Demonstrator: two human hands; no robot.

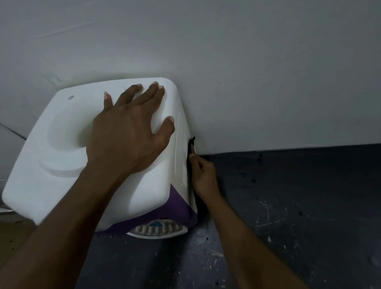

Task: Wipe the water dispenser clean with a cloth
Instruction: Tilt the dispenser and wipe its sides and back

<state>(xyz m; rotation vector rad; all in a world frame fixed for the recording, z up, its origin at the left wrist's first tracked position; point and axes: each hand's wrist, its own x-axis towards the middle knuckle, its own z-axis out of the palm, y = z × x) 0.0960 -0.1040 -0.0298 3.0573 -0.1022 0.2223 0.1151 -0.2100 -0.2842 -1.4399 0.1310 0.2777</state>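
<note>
Now: wiping the right side of the water dispenser [42, 176], which stands against the far wall [263, 58].
Left hand [125, 138]: flat, fingers spread, steadying the top.
Right hand [205, 176]: pinches a dark cloth [193, 141] against the panel.
Tip: press evenly, stroke downward.

Plain indoor room, sparsely finished, of a domestic or utility kind; which of the two cannot be told. A bare white wall [240, 56] meets a dark floor [316, 226] that is scuffed and flecked with pale specks. A white water dispenser [50, 165] stands against the wall.
</note>
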